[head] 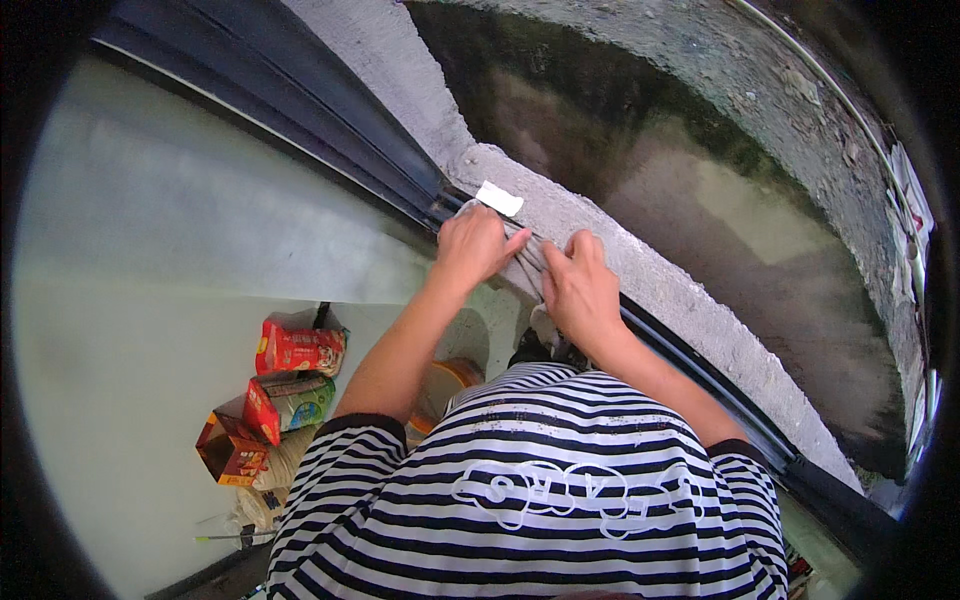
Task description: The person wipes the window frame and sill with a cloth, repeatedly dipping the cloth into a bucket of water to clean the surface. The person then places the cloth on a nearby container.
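Observation:
A grey cloth (529,259) lies bunched across the dark metal track of a window or door frame (697,367). My left hand (474,244) grips its far end, close to the corner where the track meets the upright frame (360,142). Lower along the track, my right hand (583,289) pinches the cloth with bent fingers, and part of it hangs down below that hand. The two hands are a short gap apart, with taut folds between them. Just beyond my left hand, a small white piece (499,198), perhaps paper, rests on the rough concrete ledge (660,277).
Outside the ledge is a dark, damp-looking surface (675,172). Red (300,349) and green bags (300,401) and an open cardboard box (231,450) stand at lower left by a pale wall (150,300). An orange-rimmed bucket (442,390) sits below my left forearm.

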`<action>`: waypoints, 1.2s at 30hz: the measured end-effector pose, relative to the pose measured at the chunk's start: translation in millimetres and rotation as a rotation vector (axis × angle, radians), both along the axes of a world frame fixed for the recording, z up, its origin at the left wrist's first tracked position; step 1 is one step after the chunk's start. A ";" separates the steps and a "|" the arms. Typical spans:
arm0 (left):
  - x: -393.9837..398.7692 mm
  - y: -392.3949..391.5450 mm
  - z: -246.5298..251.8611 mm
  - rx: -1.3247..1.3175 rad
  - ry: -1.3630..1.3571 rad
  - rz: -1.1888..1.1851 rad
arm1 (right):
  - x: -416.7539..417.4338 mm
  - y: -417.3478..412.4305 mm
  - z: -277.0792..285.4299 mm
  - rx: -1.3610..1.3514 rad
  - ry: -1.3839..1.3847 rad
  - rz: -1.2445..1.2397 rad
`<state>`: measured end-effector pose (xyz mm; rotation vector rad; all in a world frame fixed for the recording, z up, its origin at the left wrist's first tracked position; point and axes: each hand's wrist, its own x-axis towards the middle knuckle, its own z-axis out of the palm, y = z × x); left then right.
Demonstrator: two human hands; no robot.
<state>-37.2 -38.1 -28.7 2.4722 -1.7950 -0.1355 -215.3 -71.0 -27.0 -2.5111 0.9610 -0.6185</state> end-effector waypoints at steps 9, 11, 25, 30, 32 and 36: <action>0.8 -15.7 16.6 0.291 0.237 0.070 | -26.9 -4.7 -24.8 -0.103 -0.086 -0.079; -0.3 -14.8 13.7 0.250 0.255 0.094 | -24.8 -6.0 -29.0 -0.109 -0.042 -0.057; -18.2 -4.4 -19.1 -0.009 0.726 -0.041 | -0.1 -4.8 11.8 0.322 0.459 0.084; -21.0 -5.6 4.2 0.267 1.338 0.220 | -4.2 -11.8 -8.0 0.606 0.175 -0.023; -16.4 -9.5 6.0 0.328 1.507 0.283 | -2.8 -7.8 -18.4 0.659 0.018 -0.066; -14.9 -12.0 -0.1 0.304 1.566 0.342 | -1.6 4.8 -21.6 0.758 -0.239 -0.205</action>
